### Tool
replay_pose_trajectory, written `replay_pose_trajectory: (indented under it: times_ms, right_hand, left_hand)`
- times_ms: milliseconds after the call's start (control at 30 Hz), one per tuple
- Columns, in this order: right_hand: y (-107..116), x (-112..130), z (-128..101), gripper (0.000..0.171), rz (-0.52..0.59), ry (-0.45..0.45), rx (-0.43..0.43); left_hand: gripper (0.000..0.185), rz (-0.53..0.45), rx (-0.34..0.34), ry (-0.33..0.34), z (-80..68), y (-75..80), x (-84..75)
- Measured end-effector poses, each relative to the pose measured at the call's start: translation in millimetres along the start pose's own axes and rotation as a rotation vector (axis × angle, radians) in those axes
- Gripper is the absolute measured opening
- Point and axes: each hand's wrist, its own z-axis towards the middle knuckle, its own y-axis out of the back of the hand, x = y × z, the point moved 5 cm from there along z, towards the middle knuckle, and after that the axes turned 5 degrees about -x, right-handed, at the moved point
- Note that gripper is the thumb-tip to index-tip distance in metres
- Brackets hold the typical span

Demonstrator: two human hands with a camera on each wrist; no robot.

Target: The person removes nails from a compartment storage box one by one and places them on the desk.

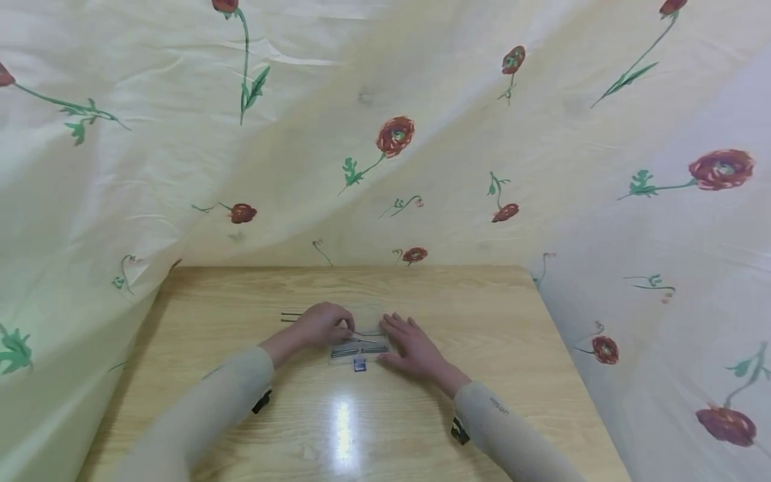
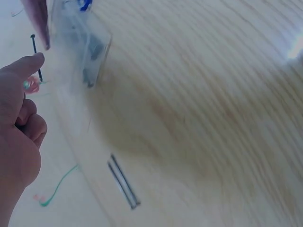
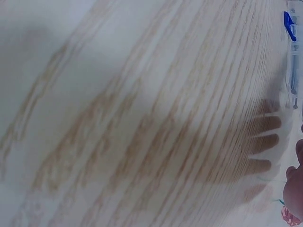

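Note:
A clear plastic box [image 1: 330,359] with a blue latch [image 1: 359,365] lies on the table, its transparent lid [image 1: 369,312] folded back. Several long dark nails [image 1: 346,351] lie inside. My left hand [image 1: 325,324] is over the box's left side, pinching one nail [image 2: 34,43] between thumb and finger; its fingertips are partly hidden in the left wrist view. At the box's right side rests my right hand [image 1: 414,348], fingers extended along the edge. Two more nails [image 2: 124,182] lie side by side on the table left of the box.
The wooden table [image 1: 470,301] runs back to a flower-patterned cloth [image 1: 301,167], which also hangs at both sides. A bright light reflection [image 1: 343,428] shows on the wood in front of the box. Dark wrist devices [image 1: 460,431] sit under the sleeves.

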Motion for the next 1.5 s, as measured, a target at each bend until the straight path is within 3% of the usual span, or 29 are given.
replay_pose_trajectory:
  times_ms: [267, 600, 833, 1067, 1267, 1500]
  right_hand:
    - [-3, -3, -4, 0.084, -0.013, -0.029, 0.028]
    - [2, -5, -3, 0.084, -0.009, -0.023, 0.002]
    - [4, -5, -1, 0.084, -0.007, -0.010, -0.007]
    - [3, -5, 0, 0.085, -0.014, -0.019, 0.004]
    - [2, -4, 0, 0.085, -0.015, -0.012, 0.007]
    - [-3, -4, 2, 0.085, -0.013, -0.008, 0.019]
  left_hand:
    - [0.005, 0.008, -0.096, 0.001, -28.7, 33.7, 21.8]
    - [0.006, 0.031, -0.193, 0.100, -67.7, 61.0, 58.9]
    - [0.006, -0.006, -0.218, 0.220, -89.3, 50.7, 83.7]
    - [0.007, -0.019, -0.220, 0.288, -93.7, 33.4, 97.0]
    - [0.006, 0.020, -0.211, 0.277, -90.2, 23.8, 95.9]
    - [0.005, 0.080, -0.222, 0.261, -89.4, 22.8, 96.6]
